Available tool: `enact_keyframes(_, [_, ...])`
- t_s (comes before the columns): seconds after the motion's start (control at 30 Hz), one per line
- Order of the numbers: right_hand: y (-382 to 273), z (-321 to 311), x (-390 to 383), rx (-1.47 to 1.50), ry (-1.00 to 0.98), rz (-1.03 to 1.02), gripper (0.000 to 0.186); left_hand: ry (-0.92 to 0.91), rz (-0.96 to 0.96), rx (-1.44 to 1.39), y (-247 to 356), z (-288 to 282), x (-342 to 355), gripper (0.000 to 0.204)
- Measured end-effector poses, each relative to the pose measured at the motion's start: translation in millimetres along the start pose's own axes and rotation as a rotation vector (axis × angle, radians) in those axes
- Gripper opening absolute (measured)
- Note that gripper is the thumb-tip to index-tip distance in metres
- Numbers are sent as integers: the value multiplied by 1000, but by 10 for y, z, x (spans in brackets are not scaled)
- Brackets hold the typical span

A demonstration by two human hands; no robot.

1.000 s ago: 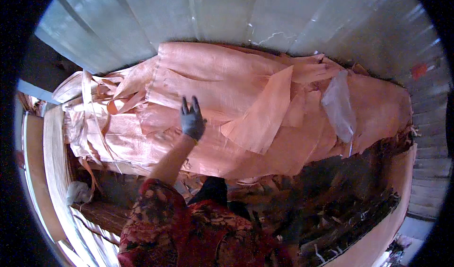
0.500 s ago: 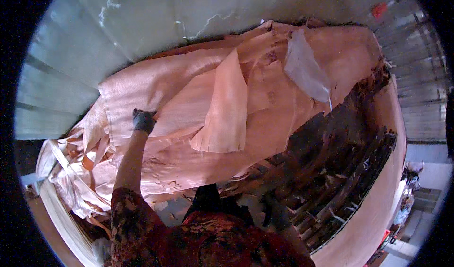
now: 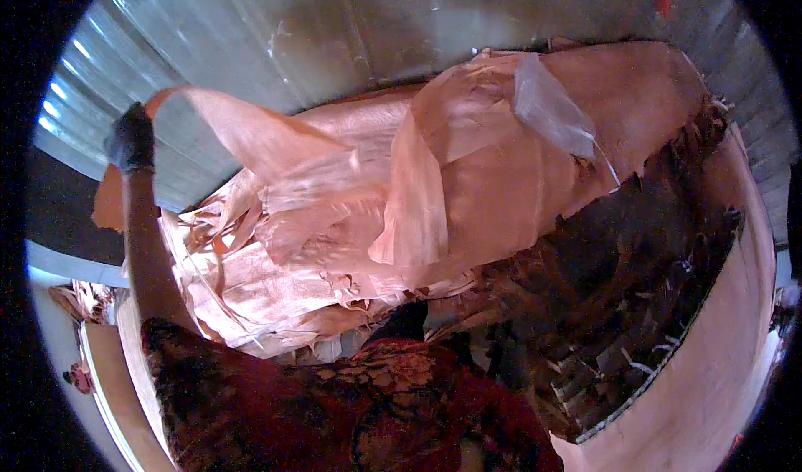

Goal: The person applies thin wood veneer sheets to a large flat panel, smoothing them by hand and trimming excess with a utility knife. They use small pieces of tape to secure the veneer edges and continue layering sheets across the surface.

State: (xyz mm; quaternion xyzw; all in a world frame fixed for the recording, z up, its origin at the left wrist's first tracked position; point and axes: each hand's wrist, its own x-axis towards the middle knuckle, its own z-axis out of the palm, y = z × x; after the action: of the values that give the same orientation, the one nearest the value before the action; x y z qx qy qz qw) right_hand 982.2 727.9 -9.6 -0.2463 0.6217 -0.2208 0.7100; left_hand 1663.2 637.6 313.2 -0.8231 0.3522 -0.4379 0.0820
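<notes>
The left hand (image 3: pixel 132 140), in a dark grey glove, is closed around a long, thin, pinkish-orange, wood-like strip (image 3: pixel 242 129). The strip arches up to the right of that hand, and a loose end hangs below it. Right of the hand lies a broad heap of pinkish, wood-like sheets (image 3: pixel 493 196), with a translucent whitish sheet (image 3: pixel 551 109) farther right. The right hand cannot be made out, so its state cannot be told.
</notes>
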Motion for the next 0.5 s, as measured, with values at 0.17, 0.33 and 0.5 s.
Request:
enact_keyframes(0.17, [-164,-57,-195,221,-33,-263,39,291,473,-113,386,-1633,-234,28])
enact_keyframes(0.33, [-859,90,-187,-165,-93,-960,63,419,804,-641,1872,-2644,-1395,8])
enact_keyframes(0.5, [-1218,346,70,-338,-142,-1058,69,180,1031,-909,3024,-3222,-1916,15])
